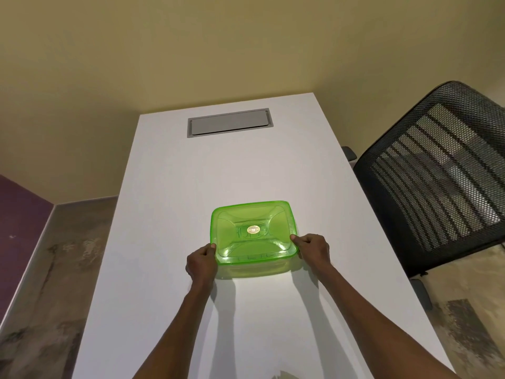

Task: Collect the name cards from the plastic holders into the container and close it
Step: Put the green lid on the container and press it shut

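Note:
A green see-through plastic container (252, 263) stands on the white table (169, 214), with its green lid (252, 228) lying on top. A small round gold sticker sits at the lid's centre. My left hand (201, 262) grips the container's left near corner, thumb on the lid's edge. My right hand (311, 250) grips the right side, thumb pressed on the lid's rim. No name cards or plastic holders are in view; I cannot make out anything inside the container.
A grey cable hatch (229, 122) is set into the table's far end. A black mesh office chair (437, 173) stands close to the table's right edge. Yellow walls lie behind, and mottled floor on both sides.

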